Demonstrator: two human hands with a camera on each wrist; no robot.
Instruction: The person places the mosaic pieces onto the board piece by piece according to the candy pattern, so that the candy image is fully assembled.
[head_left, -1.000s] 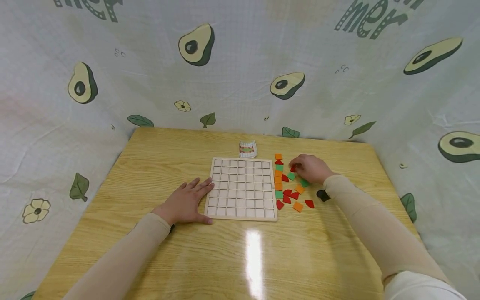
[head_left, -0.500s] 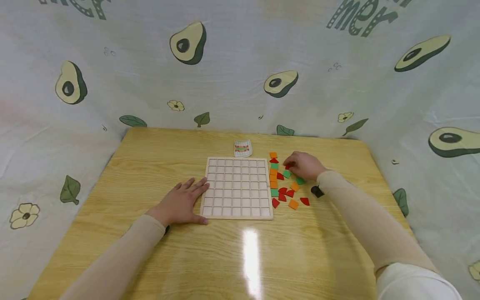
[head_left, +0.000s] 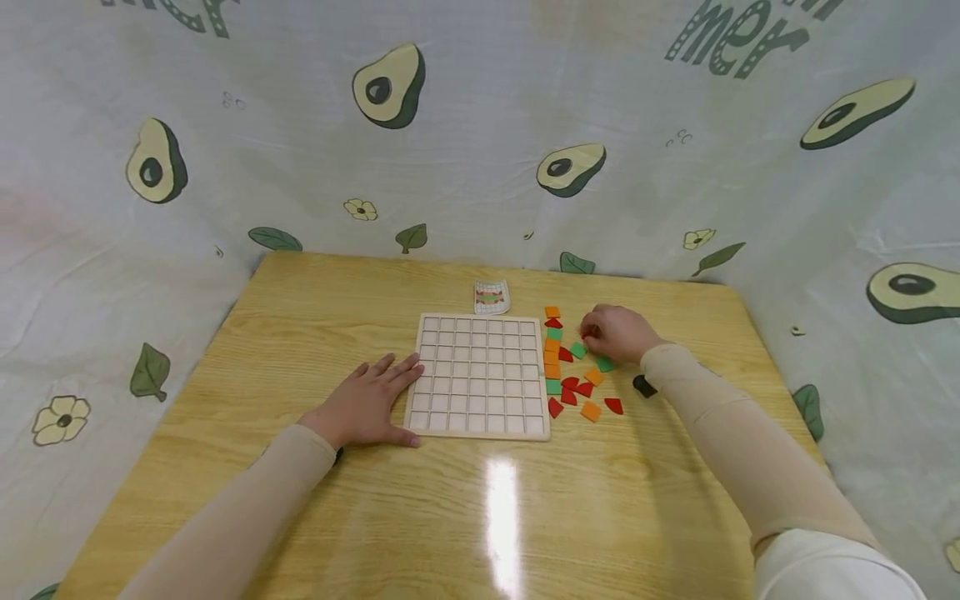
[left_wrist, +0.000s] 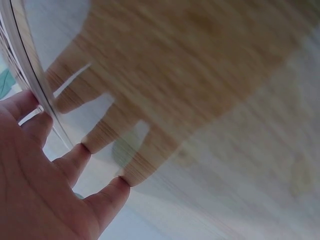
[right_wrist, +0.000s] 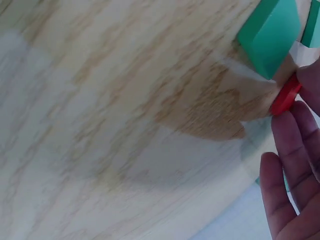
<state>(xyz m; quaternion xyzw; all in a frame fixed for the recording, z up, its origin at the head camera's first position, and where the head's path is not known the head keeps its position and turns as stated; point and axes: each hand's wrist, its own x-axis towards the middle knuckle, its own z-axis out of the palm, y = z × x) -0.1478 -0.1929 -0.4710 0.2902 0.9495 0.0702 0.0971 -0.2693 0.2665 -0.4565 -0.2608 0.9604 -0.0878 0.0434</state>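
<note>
Red piece (right_wrist: pixel 286 96), thin, near green square (head_left: pixel 578 350)

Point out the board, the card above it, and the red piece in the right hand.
Board (head_left: pixel 478 387): head view, on a bare cell near its middle.
Card (head_left: pixel 491 297): head view, on its printed pattern.
Red piece (right_wrist: pixel 286 96): right wrist view, on the middle of its visible part.

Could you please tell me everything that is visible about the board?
The board looks like pale wood: squarish, with a plain border and thin dividers forming a grid of vacant cells. It lies flat on the table. The left hand touches its left edge; coloured pieces lie close along its right.
</note>
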